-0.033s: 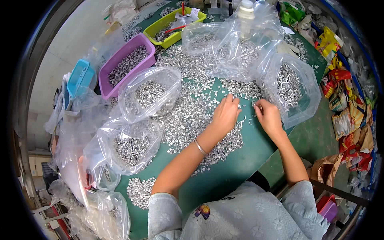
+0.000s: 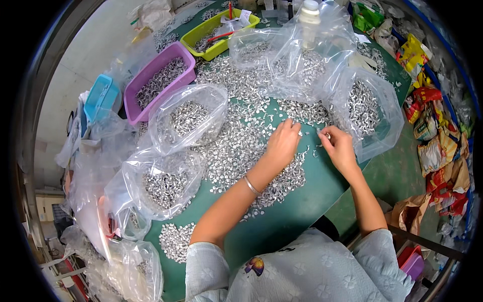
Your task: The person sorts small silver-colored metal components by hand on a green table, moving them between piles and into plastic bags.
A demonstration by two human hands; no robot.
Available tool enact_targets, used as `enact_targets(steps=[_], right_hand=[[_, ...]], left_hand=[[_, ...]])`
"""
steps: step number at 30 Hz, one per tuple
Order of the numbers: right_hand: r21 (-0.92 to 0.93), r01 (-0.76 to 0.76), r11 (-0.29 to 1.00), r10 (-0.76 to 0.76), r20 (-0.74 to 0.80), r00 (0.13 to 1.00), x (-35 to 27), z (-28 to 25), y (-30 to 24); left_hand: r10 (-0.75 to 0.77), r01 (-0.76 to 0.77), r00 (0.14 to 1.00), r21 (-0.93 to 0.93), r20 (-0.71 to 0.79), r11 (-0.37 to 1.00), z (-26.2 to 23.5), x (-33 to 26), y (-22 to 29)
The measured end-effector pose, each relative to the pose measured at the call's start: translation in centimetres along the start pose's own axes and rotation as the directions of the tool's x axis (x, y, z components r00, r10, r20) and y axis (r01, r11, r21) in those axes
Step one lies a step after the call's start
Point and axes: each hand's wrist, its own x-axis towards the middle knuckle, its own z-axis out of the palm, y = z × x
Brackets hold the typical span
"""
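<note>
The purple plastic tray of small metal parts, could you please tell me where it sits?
In the head view, the purple plastic tray sits upper left on the green table, between the blue tray and yellow-green tray.

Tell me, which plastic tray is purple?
The purple tray, full of small metal pieces, sits between the blue tray and the yellow-green tray.

A purple tray [image 2: 160,85] of metal bits sits at ten o'clock, a yellow-green tray [image 2: 220,32] at eleven, a blue bin [image 2: 100,96] further toward nine. A white bottle [image 2: 309,15] stands at twelve. Colourful wrappers [image 2: 432,131] pile at three.
</note>
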Motion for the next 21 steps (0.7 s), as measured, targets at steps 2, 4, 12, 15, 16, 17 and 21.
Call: enact_targets(steps=[2,4,12,15,16,17,21], right_hand=[[0.565,-0.335,0.754,0.252,0.223,0.942,-1.1,-1.1,-1.3],[0.856,-0.390,0.339,0.210,0.336,0.918,-2.2,-1.5,-1.3],[0.670,-0.430,0.605,0.368,0.244,0.897,-2.8,-0.7,-1.4],[0.275,-0.120,0.954,0.101,0.084,0.991,-2.7,0.2,-1.8],[0.146,-0.048,0.988,0.035,0.087,0.996,-2.9,0.3,-2.0],[0.015,0.032,0.999,-0.033,0.099,0.995,-2.8,0.5,-2.8],[-0.311,0.342,0.886,-0.318,0.129,0.939,-2.5,1.7,-2.3]], left_hand=[[0.006,-0.006,1.000,0.012,0.005,1.000,-0.1,-0.5,-0.6],[-0.025,0.028,0.997,-0.038,0.067,0.999,-0.6,-1.6,-1.0],[0.096,-0.102,0.989,0.053,0.108,0.993,-2.4,-5.3,1.8],[0.126,-0.146,0.984,0.173,0.125,0.974,-2.6,-7.5,2.8],[0.106,-0.128,0.986,0.175,0.130,0.976,-2.7,-8.1,3.0],[0.086,-0.109,0.987,0.179,0.132,0.978,-2.9,-8.7,3.1],[0.024,-0.044,0.992,0.172,0.121,0.984,-3.1,-11.3,3.6]])
